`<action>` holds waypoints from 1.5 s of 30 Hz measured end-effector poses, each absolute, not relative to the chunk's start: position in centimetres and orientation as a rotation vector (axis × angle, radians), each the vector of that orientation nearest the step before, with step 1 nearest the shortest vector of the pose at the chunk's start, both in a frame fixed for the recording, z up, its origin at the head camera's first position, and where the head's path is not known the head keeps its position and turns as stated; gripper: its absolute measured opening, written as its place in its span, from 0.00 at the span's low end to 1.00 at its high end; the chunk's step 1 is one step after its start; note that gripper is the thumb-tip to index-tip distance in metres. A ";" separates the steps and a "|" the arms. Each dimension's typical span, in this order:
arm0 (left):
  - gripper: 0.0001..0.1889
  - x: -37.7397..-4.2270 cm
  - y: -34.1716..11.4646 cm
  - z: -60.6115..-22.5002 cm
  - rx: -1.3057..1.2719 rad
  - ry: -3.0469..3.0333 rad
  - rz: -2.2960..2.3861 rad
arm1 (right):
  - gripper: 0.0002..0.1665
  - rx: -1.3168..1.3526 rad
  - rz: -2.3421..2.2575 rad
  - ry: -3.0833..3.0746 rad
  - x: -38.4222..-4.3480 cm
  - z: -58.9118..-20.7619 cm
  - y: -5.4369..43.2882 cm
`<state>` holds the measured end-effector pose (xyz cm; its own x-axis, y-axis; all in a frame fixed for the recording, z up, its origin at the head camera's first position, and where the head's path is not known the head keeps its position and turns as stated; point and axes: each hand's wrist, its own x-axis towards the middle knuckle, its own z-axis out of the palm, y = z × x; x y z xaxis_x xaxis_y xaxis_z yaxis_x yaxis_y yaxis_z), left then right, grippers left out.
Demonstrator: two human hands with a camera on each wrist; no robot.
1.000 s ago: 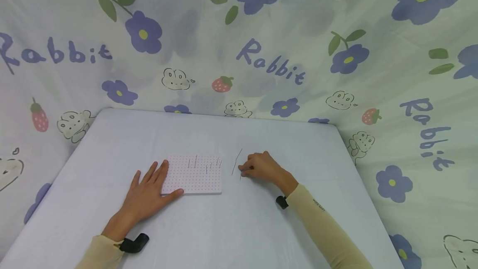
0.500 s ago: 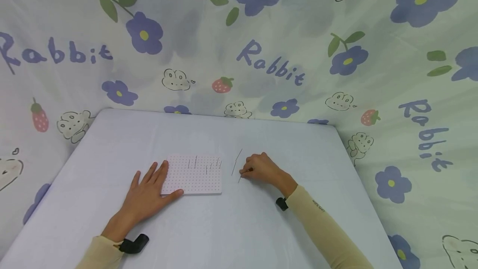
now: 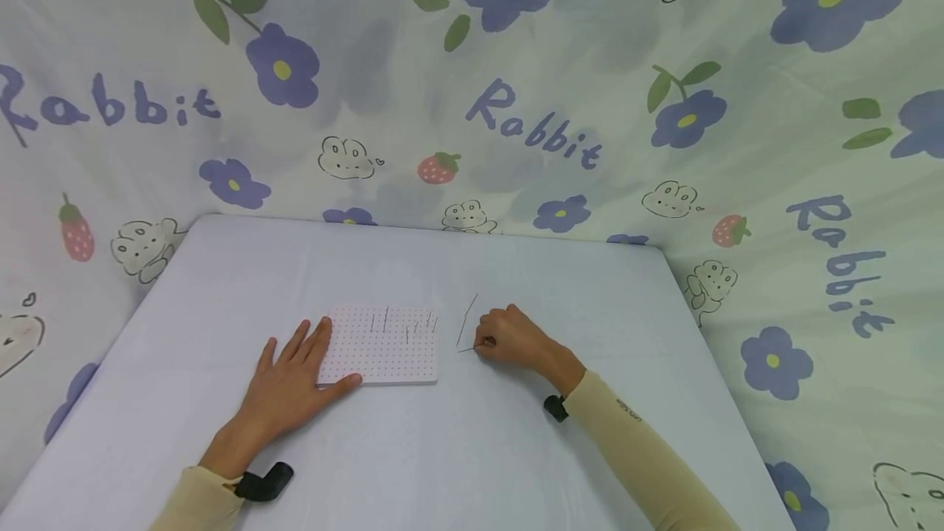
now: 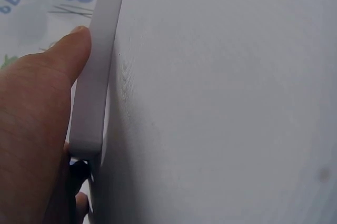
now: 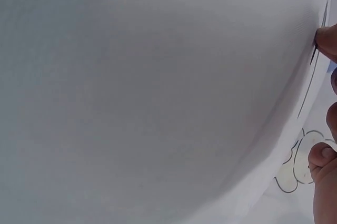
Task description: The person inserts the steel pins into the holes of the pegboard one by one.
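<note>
A white pegboard (image 3: 383, 344) with rows of small holes lies on the table, and several thin pins stand in its far right part. My left hand (image 3: 291, 379) lies flat on the board's left edge, its thumb along the near side (image 4: 79, 50). My right hand (image 3: 509, 336) rests curled on the table just right of the board and pinches a thin pin (image 3: 468, 348) at its fingertips. Another loose pin (image 3: 468, 319) lies on the table beside that hand. The right wrist view shows fingertips (image 5: 327, 42) against a dark thin pin (image 5: 308, 92).
The table (image 3: 442, 449) is covered in a pale cloth and reaches a far edge in front of a hanging flower-and-rabbit curtain (image 3: 516, 105). The curtain also closes both sides. Black straps sit on both wrists.
My right hand has drawn slightly nearer and the pin at its fingertips now lies more level, pointing left. The left hand and board have stayed still.
</note>
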<state>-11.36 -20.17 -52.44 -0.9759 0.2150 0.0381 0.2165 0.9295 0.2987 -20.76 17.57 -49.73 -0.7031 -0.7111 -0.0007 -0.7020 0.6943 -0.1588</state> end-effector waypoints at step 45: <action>0.60 -11.0 -19.9 -52.6 -0.337 -3.078 -0.477 | 0.03 -0.935 -0.840 2.799 -24.3 -44.5 16.2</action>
<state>-10.95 -19.94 -52.64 -0.9768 0.2101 0.0417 0.2129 0.9305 0.2981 -24.30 16.21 -44.47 -0.8120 -0.5750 0.0999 -0.5350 0.6648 -0.5214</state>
